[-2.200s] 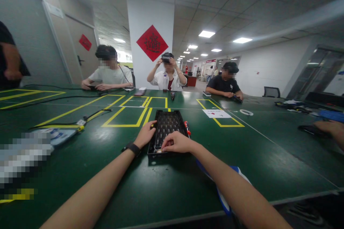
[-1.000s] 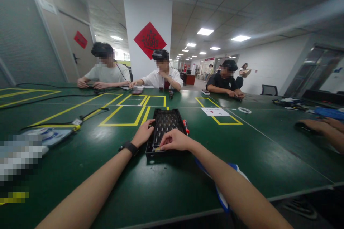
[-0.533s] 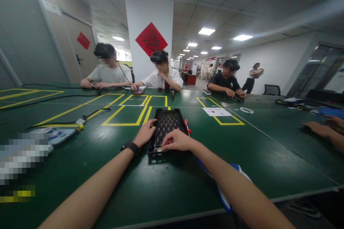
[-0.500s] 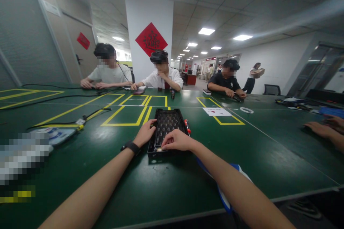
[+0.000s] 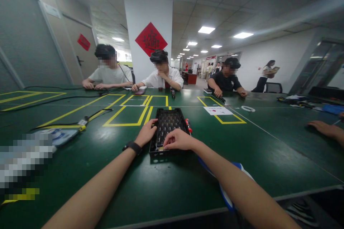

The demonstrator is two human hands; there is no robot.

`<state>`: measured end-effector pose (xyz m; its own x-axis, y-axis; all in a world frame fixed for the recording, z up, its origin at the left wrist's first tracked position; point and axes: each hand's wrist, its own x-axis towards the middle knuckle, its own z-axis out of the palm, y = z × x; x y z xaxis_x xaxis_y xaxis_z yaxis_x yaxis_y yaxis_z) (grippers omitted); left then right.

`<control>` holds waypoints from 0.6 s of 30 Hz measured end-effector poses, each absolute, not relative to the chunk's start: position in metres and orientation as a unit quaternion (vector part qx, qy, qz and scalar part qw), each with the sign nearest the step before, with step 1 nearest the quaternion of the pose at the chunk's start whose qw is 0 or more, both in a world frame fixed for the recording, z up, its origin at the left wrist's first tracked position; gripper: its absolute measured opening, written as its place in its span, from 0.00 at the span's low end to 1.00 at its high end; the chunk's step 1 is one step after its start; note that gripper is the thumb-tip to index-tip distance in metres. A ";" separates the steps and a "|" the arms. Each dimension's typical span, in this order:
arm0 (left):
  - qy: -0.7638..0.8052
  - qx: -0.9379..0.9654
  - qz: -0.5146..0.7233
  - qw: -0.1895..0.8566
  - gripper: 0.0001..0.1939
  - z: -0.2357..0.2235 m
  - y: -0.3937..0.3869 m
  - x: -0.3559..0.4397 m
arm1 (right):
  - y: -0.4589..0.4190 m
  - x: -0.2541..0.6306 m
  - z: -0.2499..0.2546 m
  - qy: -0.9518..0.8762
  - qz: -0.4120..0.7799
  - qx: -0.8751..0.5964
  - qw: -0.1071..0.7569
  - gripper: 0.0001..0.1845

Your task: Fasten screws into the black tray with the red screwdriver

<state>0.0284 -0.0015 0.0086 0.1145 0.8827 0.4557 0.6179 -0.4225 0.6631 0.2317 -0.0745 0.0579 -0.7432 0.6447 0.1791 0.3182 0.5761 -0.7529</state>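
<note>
A black rectangular case [image 5: 185,114] lies lengthwise before me, its inside lined with rows of small metallic pieces. My left hand [image 5: 146,132] grips the left side of the case, fingertips on the rim. Over its near end, my right hand [image 5: 178,139] is closed in a pinch, fingertips down in the case. A small pale-yellow piece [image 5: 161,148] shows right beside those fingertips; whether they hold it or something else is hidden. Against the right side of the case is a red-and-black object [image 5: 189,126], partly hidden.
The green table [image 5: 120,186] bears yellow tape outlines. A white paper [image 5: 217,110] and a white ring [image 5: 248,108] lie beyond the case. A black cable [image 5: 67,96] runs at left. Several people sit across; another person's hand [image 5: 322,127] rests at right. A blue-and-white item [image 5: 228,196] lies under my right forearm.
My hands and the case keep nearly the same position; the view has shifted slightly. Across the table, the dark-shirted person's hands have moved apart. A walking person in the background has moved right.
</note>
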 end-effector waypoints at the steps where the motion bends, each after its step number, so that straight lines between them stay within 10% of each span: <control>1: 0.515 0.729 0.423 0.158 0.23 0.009 -0.002 0.029 | -0.074 0.232 0.058 -0.856 0.374 -0.281 0.221 0.17; 18: 0.520 0.732 0.411 0.155 0.23 0.010 -0.003 0.029 | -0.077 0.231 0.060 -0.856 0.371 -0.283 0.221 0.16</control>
